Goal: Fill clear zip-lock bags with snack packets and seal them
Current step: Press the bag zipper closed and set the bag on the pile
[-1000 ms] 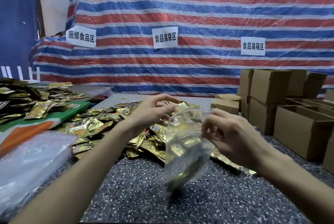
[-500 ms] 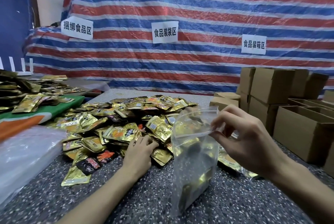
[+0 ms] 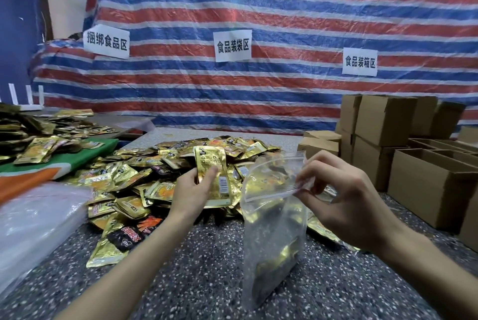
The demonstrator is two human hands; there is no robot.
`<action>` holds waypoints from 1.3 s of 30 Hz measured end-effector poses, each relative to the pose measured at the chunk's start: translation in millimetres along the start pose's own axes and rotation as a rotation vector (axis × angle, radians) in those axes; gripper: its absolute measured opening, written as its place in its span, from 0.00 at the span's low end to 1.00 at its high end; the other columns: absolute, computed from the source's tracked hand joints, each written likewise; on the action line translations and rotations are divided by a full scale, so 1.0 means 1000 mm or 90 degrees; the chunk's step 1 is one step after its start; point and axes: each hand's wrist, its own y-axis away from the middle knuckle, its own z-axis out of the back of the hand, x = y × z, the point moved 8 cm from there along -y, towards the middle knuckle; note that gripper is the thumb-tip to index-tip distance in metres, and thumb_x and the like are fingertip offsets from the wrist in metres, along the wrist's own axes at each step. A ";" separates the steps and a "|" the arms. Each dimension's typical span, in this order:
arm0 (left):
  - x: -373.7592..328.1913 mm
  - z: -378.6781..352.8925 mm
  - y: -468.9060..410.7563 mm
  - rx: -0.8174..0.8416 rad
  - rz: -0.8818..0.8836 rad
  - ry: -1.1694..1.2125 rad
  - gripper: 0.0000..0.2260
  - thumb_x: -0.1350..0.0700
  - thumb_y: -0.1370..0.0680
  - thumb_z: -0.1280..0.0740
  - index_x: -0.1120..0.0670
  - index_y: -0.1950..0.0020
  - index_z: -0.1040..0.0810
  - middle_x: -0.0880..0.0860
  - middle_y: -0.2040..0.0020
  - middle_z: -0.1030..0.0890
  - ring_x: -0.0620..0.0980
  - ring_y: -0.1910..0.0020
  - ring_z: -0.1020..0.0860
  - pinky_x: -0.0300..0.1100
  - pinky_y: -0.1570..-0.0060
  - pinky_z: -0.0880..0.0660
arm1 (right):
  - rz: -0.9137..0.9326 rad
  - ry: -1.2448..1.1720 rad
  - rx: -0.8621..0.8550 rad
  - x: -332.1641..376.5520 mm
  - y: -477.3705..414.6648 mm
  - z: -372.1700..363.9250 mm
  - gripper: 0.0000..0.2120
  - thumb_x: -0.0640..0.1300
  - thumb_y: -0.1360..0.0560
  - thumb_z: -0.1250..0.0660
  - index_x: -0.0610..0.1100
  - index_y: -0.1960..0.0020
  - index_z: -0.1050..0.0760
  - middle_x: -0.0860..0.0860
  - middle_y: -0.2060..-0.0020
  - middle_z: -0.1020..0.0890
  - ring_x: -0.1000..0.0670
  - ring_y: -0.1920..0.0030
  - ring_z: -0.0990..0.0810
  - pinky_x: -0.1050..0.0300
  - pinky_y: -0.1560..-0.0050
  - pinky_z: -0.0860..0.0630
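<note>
A clear zip-lock bag (image 3: 274, 229) stands upright on the speckled table (image 3: 207, 281) with gold packets inside it. My right hand (image 3: 344, 200) pinches the bag's open top edge and holds the mouth apart. My left hand (image 3: 191, 190) grips a gold snack packet (image 3: 210, 172) upright, just left of the bag's mouth and above the pile. A large heap of gold snack packets (image 3: 134, 182) spreads over the table behind and left of both hands.
Open cardboard boxes (image 3: 419, 164) stack along the right side. A bundle of clear plastic bags (image 3: 33, 224) lies at the near left. More packets sit on a green and orange surface (image 3: 59, 162) at far left. A striped tarp (image 3: 258, 35) with paper signs hangs behind.
My left hand has lifted from the pile with a gold packet and moved right, toward the bag's mouth. My right hand still holds the bag's top edge.
</note>
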 end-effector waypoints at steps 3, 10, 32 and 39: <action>-0.008 0.002 0.008 0.006 0.063 0.168 0.29 0.41 0.26 0.30 0.61 0.35 0.24 0.54 0.46 0.16 0.48 0.45 0.18 0.53 0.40 0.24 | -0.005 -0.005 0.008 0.001 -0.001 -0.002 0.07 0.37 0.29 0.24 0.43 0.56 0.21 0.54 0.55 0.23 0.54 0.62 0.21 0.50 0.63 0.21; -0.066 0.002 0.027 0.056 0.010 0.318 0.13 0.47 0.25 0.31 0.55 0.47 0.21 0.50 0.59 0.14 0.48 0.59 0.16 0.43 0.55 0.22 | 0.000 0.001 0.027 0.009 -0.004 -0.005 0.07 0.37 0.28 0.24 0.44 0.56 0.20 0.56 0.55 0.23 0.54 0.61 0.20 0.52 0.62 0.20; -0.136 -0.031 0.062 0.131 -0.202 -0.444 0.08 0.47 0.33 0.26 0.48 0.57 0.18 0.46 0.63 0.17 0.47 0.59 0.19 0.50 0.47 0.24 | -0.012 0.018 0.062 0.025 -0.013 -0.010 0.04 0.39 0.27 0.25 0.44 0.56 0.19 0.54 0.55 0.21 0.56 0.60 0.21 0.54 0.62 0.20; -0.144 -0.036 0.061 0.160 -0.258 -0.686 0.20 0.35 0.25 0.38 0.51 0.60 0.24 0.47 0.63 0.22 0.50 0.58 0.24 0.55 0.42 0.35 | 0.010 0.040 0.053 0.028 -0.013 -0.009 0.04 0.39 0.27 0.25 0.45 0.57 0.20 0.54 0.58 0.23 0.56 0.62 0.22 0.57 0.63 0.22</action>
